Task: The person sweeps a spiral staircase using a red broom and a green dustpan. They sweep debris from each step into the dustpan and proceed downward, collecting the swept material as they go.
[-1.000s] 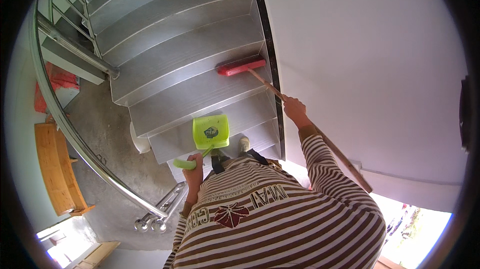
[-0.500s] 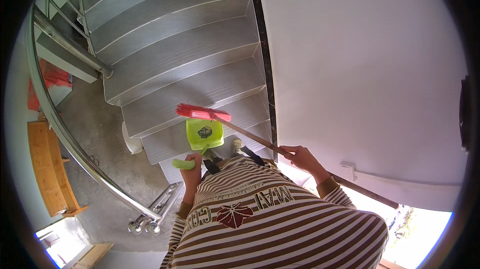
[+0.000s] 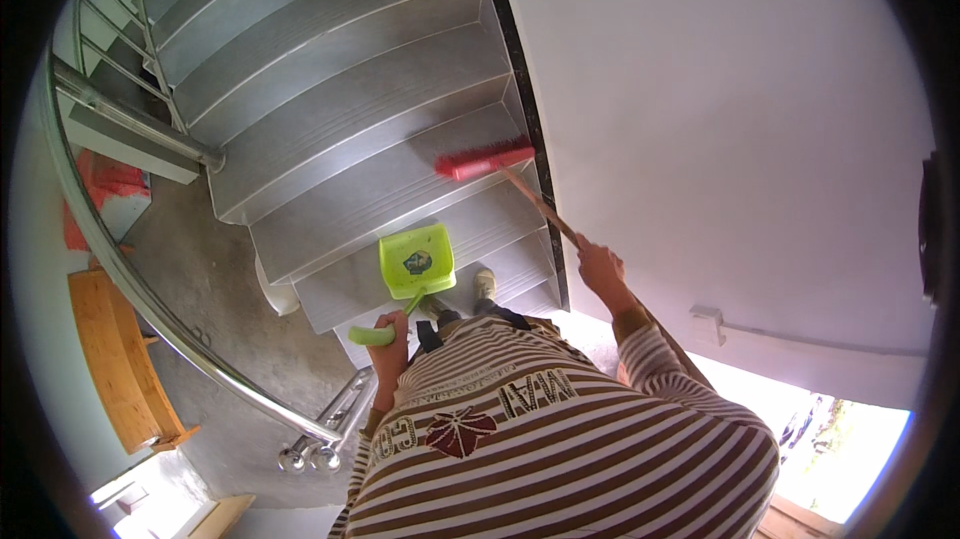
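Note:
My right hand (image 3: 602, 272) is wrapped round the wooden stick of a broom (image 3: 487, 161). Its red head and bristles reach across a grey stair tread, close to the wall on the right. In my left hand (image 3: 390, 347) is the handle of a lime-green dustpan (image 3: 418, 257), its fingers closed round it. The pan lies open side up over a lower step, left of my shoes, with a dark printed patch on its inside. The lower part of the broom stick passes behind my right forearm.
Grey stairs (image 3: 330, 89) curve upward ahead. A steel handrail (image 3: 150, 309) bends along the left, and a white wall (image 3: 720, 139) with dark skirting stands at right. Below the rail are a wooden bench (image 3: 115, 359) and a red cloth (image 3: 105, 184).
The broom head has moved from above the dustpan to the right and up, toward the wall. My right hand has turned the stick steeper. The dustpan and left hand have barely shifted.

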{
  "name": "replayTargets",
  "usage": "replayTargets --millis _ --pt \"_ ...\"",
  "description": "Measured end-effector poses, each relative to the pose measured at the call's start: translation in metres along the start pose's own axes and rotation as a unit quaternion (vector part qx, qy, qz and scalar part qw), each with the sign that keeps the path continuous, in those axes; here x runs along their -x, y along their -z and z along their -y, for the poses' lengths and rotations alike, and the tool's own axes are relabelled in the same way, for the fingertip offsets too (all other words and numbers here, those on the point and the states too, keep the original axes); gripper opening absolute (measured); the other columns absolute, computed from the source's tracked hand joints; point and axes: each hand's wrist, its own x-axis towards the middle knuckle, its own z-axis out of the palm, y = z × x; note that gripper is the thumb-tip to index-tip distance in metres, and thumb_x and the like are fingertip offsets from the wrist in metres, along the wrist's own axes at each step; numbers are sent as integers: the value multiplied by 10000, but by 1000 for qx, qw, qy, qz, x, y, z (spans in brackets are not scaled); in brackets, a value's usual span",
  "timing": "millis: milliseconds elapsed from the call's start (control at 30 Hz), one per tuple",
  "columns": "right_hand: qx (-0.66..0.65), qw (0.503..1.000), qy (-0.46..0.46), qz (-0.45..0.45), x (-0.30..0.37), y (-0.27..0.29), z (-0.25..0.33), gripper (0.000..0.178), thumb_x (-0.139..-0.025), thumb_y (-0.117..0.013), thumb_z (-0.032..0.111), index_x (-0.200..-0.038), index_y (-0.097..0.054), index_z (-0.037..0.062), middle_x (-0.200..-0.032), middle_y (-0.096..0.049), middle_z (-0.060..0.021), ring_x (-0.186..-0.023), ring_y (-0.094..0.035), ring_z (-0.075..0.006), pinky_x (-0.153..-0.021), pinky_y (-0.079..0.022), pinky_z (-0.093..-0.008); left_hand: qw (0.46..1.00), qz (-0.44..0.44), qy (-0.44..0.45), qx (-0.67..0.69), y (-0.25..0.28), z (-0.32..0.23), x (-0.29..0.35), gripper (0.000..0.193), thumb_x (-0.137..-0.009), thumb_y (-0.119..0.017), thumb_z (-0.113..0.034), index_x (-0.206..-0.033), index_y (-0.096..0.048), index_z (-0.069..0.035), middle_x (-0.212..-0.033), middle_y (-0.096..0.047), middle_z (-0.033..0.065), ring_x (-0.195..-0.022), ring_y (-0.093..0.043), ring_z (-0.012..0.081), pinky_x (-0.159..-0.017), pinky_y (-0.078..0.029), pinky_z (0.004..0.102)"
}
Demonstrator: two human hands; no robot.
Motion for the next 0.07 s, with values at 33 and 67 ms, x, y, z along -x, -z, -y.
replayTargets --millis 33,67 --pt "17 1000 -6 -3 11 -9 -9 511 -978 -530 269 -1473 -408 299 -1096 -710 -154 -1006 -691 -348 -913 -513 -519 1000 0 1 11 -1 0 2 157 -913 -700 -188 -923 -699 -31 -810 -671 55 -730 -590 125 -696 -473 277" --pt "16 1000 -8 -2 8 -15 -14 511 -978 -530 269 -1473 -408 299 -1096 -710 -154 -1006 -691 -348 -913 -513 -519 1000 -1 2 21 -2 -1 4 157 -915 -702 -194 -941 -709 -39 -813 -672 64 -739 -593 128 -709 -473 270"
